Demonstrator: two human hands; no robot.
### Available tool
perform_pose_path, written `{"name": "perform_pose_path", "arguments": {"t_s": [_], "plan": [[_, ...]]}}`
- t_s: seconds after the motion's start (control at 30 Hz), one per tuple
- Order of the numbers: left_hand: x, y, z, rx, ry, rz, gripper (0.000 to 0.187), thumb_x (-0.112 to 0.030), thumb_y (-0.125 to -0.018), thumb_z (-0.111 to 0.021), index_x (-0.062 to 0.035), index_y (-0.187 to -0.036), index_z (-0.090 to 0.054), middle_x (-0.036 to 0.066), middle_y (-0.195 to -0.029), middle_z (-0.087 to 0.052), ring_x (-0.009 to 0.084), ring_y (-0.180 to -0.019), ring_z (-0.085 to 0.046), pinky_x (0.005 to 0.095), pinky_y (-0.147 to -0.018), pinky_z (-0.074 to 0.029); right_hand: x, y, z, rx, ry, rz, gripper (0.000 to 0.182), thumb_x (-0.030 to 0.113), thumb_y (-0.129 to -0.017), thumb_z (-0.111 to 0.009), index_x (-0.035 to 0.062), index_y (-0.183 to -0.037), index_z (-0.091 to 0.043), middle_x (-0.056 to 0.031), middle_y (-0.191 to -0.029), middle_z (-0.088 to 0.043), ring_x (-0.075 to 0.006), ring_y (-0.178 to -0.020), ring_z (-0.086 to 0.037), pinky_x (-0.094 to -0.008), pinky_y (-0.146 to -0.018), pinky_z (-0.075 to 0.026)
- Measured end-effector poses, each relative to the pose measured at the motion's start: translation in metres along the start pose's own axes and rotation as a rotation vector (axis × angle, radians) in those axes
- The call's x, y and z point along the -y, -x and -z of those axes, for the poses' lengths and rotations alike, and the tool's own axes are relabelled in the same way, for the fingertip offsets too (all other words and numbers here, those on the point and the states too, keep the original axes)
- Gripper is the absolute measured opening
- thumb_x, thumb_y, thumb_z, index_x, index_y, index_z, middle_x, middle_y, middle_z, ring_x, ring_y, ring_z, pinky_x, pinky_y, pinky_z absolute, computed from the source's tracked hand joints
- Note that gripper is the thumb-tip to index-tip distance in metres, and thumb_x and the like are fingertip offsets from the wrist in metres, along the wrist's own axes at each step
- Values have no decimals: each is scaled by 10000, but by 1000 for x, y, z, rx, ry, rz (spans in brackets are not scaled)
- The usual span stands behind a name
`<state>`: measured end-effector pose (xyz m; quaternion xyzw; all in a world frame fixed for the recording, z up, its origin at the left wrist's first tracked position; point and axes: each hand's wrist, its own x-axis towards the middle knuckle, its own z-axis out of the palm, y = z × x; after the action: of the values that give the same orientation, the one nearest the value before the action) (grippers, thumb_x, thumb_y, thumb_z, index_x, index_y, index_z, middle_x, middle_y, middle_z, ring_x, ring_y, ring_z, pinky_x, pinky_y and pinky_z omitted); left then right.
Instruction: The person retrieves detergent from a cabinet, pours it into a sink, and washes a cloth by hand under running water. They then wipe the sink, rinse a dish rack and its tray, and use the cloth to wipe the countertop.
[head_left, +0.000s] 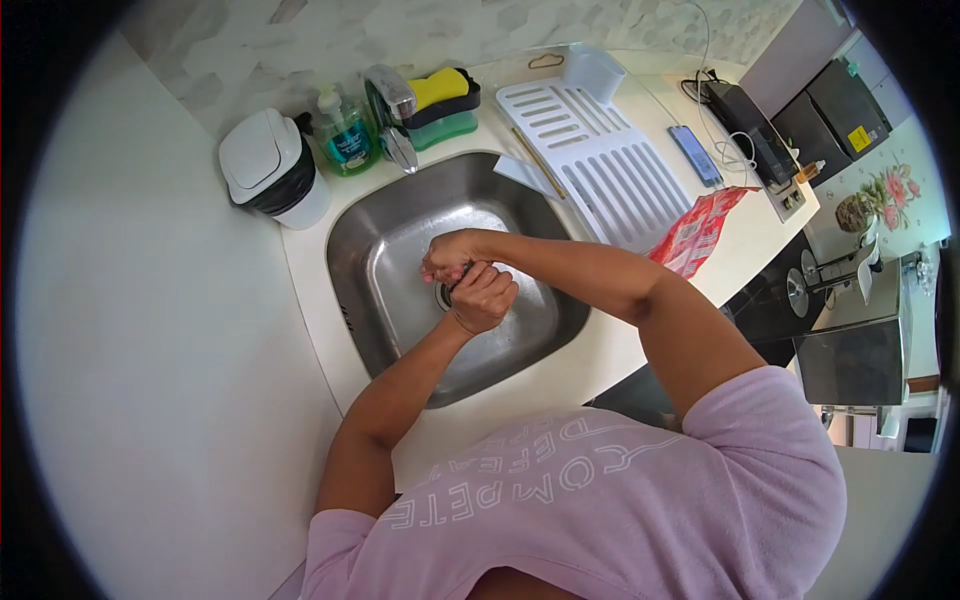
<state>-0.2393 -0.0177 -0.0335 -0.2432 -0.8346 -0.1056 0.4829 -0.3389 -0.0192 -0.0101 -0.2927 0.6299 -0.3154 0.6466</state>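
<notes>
Both hands are together above the steel sink [400,330], over its drain. My left hand [485,297] is closed, its fingers curled over toward the palm side of the other hand. My right hand [452,255] bends down from the right with its fingers curled in and touching the left. A small dark patch shows between them, too hidden to name. Behind the sink stands the chrome faucet [400,150], with no stream of water visible under it.
Behind the sink are a green soap bottle [347,140] and a yellow sponge [438,90] in a caddy. A small white bin [265,160] stands left. To the right are a white drying rack [600,150], a red packet [697,232] and a phone [695,155].
</notes>
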Motion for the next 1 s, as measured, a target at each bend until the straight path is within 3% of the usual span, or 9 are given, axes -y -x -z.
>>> {"name": "perform_pose_path", "arguments": {"t_s": [0.27,0.43,0.53,0.67,0.7,0.73,0.83,0.9,1.0], "plan": [[7,68,-44,178,-84,-124,90,-148,-624,-543,-76,-620,-597,46,-729,-589,174,-723,-589,298,-764,-451,-34,-39,-3,-279,669,-29,195,99,-774,-467,-53,-750,-587,-139,-594,-589,-242,-531,-565,-356,-552,-457],[4,87,-53,699,-72,-61,144,-147,-681,-552,-67,-764,-640,83,-797,-629,194,-788,-612,329,-784,-454,-47,-50,-10,-319,829,-142,197,137,-755,-550,-44,-803,-609,-193,-817,-633,-288,-739,-627,-385,-647,-492],[2,100,-75,379,215,119,168,-141,-708,-544,-56,-819,-637,107,-789,-626,230,-852,-597,351,-819,-439,-60,-50,-19,-463,835,-100,184,97,-710,-571,-40,-814,-636,-206,-823,-640,-306,-765,-638,-392,-674,-500],[-9,97,-68,438,384,426,172,-149,-699,-546,-53,-794,-652,120,-817,-626,236,-923,-569,346,-860,-411,-70,-56,-19,-480,835,-153,192,94,-716,-577,-17,-850,-660,-194,-834,-653,-294,-818,-647,-381,-696,-512],[-7,96,-64,768,184,173,169,-157,-698,-548,-53,-773,-658,115,-830,-625,235,-940,-558,334,-871,-402,-73,-55,-13,-476,840,-148,192,94,-716,-577,-17,-850,-660,-194,-834,-653,-294,-818,-647,-381,-696,-512],[-4,97,-60,1084,-26,-92,170,-165,-697,-550,-52,-753,-664,110,-844,-623,234,-957,-548,321,-882,-392,-76,-49,-5,-365,561,-81,182,98,-730,-578,-13,-848,-661,-178,-830,-657,-280,-804,-647,-376,-692,-517],[16,109,-44,886,91,-358,169,-171,-691,-546,-52,-705,-665,92,-806,-616,234,-932,-555,316,-883,-399,-76,-20,24,-178,134,-144,172,109,-736,-609,-4,-853,-664,-140,-814,-660,-239,-759,-638,-362,-665,-520],[26,109,-32,913,56,-357,165,-165,-694,-549,-46,-734,-657,81,-842,-607,232,-945,-547,313,-901,-390,-78,-10,35,-102,-14,-273,177,117,-728,-639,1,-858,-665,-117,-803,-659,-213,-728,-628,-351,-640,-518],[32,89,-22,868,59,-156,163,-133,-695,-567,-46,-809,-645,79,-917,-589,234,-971,-530,327,-916,-386,-80,-4,47,-309,-101,-3,235,181,-675,-722,22,-842,-677,-123,-867,-652,-212,-756,-614,-339,-620,-513]]}}
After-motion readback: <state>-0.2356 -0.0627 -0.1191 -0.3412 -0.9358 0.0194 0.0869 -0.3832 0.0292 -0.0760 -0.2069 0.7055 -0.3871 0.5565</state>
